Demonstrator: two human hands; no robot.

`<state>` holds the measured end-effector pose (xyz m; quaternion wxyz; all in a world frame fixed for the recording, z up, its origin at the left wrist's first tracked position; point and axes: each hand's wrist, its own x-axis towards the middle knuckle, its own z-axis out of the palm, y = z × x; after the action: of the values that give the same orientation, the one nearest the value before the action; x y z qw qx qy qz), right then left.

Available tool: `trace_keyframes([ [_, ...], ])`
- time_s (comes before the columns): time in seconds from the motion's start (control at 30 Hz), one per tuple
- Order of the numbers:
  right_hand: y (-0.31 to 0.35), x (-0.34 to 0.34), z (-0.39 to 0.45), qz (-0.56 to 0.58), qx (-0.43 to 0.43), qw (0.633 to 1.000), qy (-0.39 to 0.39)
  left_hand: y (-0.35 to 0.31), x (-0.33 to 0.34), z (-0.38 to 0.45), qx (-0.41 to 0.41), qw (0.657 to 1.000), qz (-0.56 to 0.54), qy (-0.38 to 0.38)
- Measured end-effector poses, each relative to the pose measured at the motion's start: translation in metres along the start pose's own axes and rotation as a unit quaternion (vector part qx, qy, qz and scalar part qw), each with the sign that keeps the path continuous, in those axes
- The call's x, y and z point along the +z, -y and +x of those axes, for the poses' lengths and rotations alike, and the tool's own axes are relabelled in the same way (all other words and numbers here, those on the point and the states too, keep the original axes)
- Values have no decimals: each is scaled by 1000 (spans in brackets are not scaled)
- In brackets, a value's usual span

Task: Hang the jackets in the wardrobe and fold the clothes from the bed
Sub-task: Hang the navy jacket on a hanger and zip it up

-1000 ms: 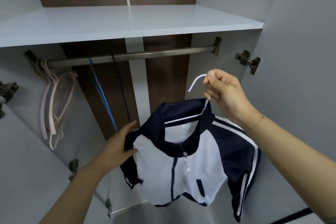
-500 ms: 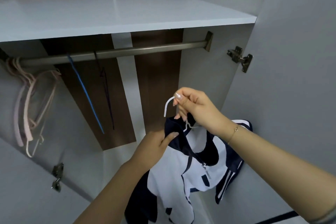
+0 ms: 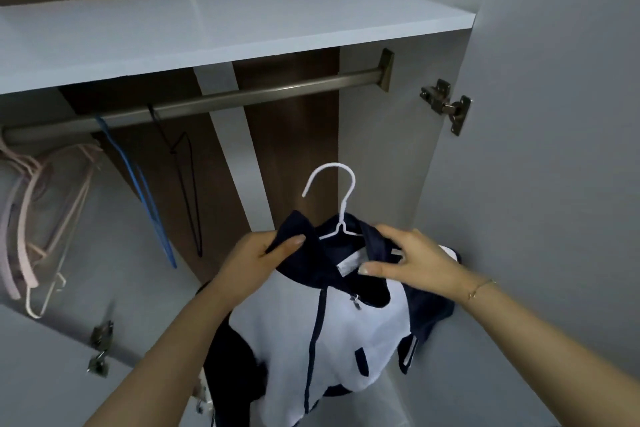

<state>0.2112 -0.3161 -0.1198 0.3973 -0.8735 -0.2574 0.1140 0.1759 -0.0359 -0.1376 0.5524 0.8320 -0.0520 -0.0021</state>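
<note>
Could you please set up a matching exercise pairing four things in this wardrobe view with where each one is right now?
Things:
1. white hanger
2. blue hanger
3. pink hangers
4. left hand

Places or states:
A. hangs from the rail, between the pink ones and a black hanger
B. grips the jacket collar
C. inside the jacket, hook free below the rail
D. bunched at the rail's far left end

Pairs: 1-C, 2-A, 3-D, 4-B
</note>
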Motion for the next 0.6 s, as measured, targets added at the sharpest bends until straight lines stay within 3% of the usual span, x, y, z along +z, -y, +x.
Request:
trace_keyframes([
  [0.17, -10, 6, 13, 17, -11, 995, -102, 2, -7, 26, -10, 998, -21, -58],
  [0.3, -20, 3, 28, 63, 55, 983, -161, 0, 2, 58, -27, 995, 45, -81],
  [0.4, -27, -7, 45, 142, 121, 963, -192, -2, 9, 80, -52, 984, 80, -149],
  [0.6, -7, -22, 98, 272, 163, 923, -219, -35, 27, 101, -127, 955, -185, -193],
])
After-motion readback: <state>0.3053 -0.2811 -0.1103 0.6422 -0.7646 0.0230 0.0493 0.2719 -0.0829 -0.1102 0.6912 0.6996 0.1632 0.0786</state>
